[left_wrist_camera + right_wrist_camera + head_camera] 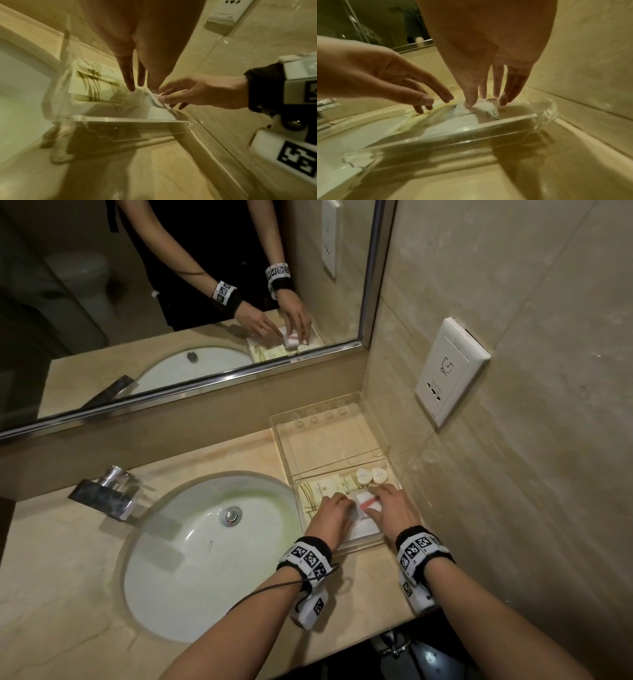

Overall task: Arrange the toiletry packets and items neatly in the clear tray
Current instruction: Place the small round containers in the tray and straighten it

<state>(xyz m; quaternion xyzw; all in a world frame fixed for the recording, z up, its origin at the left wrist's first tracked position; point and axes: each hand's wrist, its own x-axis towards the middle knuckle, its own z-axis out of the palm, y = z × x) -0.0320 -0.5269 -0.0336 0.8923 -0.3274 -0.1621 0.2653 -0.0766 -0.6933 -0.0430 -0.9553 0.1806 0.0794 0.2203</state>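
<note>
Nearest to me, both hands reach over the front wall of the clear tray on the counter. My right hand pinches a white packet with a red stripe in a narrow grip, low inside the tray. My left hand touches it with straight, relaxed fingers. Behind lie cream packets, then two round white items.

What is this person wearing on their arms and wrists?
Both forearms are bare, with no sleeves. The left wrist and right wrist each carry a black band wrapped in white plates printed with black square code markers, with a white camera block hanging below. A thin dark cable trails from the left band.
</note>
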